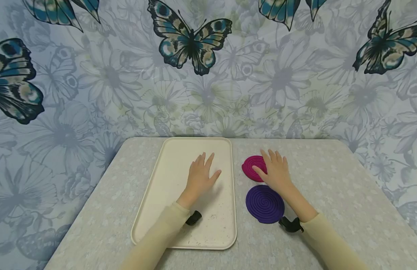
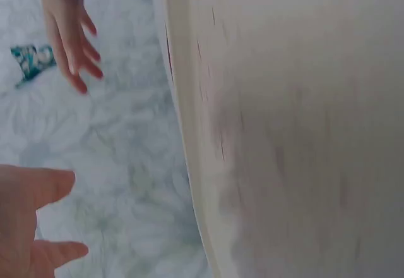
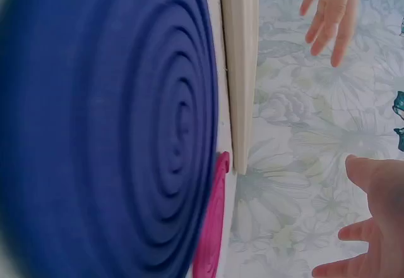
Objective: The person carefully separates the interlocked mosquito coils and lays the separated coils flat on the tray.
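Note:
My left hand [image 1: 199,178] hovers over a cream rectangular tray [image 1: 174,161], fingers spread and holding nothing. To the right of the tray, my right hand [image 1: 276,170] is held above the table with its fingers apart, also bare of any object. Below it lies a pink spiral coil [image 1: 253,168], flat and round, partly covered by the hand in the head view. Nearer the front is a larger purple spiral coil [image 1: 265,204], which fills much of the right wrist view as a ridged blue-violet disc [image 3: 145,126]. Both coils lie beside the tray, apart from it.
Small dark specks [image 1: 213,216] dot the tray's near part. The table [image 1: 329,180] has a pale patterned cover. Behind it hangs a cloth [image 1: 208,97] printed with flowers and butterflies. A black strap camera [image 1: 290,225] sits at the right wrist, another [image 1: 194,218] at the left.

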A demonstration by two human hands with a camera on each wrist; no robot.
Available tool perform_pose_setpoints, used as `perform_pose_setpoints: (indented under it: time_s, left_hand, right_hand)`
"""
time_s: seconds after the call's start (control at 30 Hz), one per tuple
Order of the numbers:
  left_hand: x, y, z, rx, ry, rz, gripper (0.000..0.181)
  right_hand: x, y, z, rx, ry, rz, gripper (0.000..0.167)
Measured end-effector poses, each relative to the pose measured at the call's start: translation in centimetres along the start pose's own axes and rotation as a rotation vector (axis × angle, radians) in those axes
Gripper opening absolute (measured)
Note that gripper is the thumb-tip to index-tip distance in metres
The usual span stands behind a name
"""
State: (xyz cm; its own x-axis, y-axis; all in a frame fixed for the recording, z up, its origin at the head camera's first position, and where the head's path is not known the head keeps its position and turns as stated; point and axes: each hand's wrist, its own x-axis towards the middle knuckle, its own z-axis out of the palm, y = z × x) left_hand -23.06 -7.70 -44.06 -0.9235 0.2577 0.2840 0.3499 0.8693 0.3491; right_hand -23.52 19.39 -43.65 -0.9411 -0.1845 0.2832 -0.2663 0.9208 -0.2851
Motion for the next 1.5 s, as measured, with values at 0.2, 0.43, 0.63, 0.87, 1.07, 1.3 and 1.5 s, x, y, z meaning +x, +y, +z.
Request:
perform_pose_setpoints:
  time_s: [0.2,0.43,0.63,0.87,1.07,1.3,1.5]
  left_hand:
    - [-2.0,3.8,0.5,-0.314,-0.014,-0.013,0.061]
    - [-4.1,7.0,1.4,-0.59,-0.099,-0.005,0.059]
    - [-5.2,8.0,2.5,-0.633,-0.178,0.031,0.057]
    - [-5.6,7.7,3.7,-0.732,-0.278,0.019,0.057]
    - [-6.3,8.3,5.0,-0.673,-0.312,0.085,0.058]
    - [-6.5,9.0,5.2,-0.651,-0.353,0.107,0.067]
    - [-6.6,8.7,5.7,-0.623,-0.375,0.1,0.087]
  right_hand:
    - [-2.1,1.0,0.2,0.141,0.106,-0.06,0.062]
    - [-4.7,2.0,0.6,0.296,0.097,-0.017,0.056]
    - [-6.3,2.5,1.0,0.352,0.052,0.04,0.054]
    - [-8.2,2.9,2.0,0.442,0.071,0.132,0.044]
    - [-8.4,2.7,2.8,0.45,0.12,0.112,0.038]
    - [-8.5,1.9,2.8,0.483,0.119,0.131,0.033]
    - [-8.9,1.7,2.6,0.537,0.075,0.219,0.034]
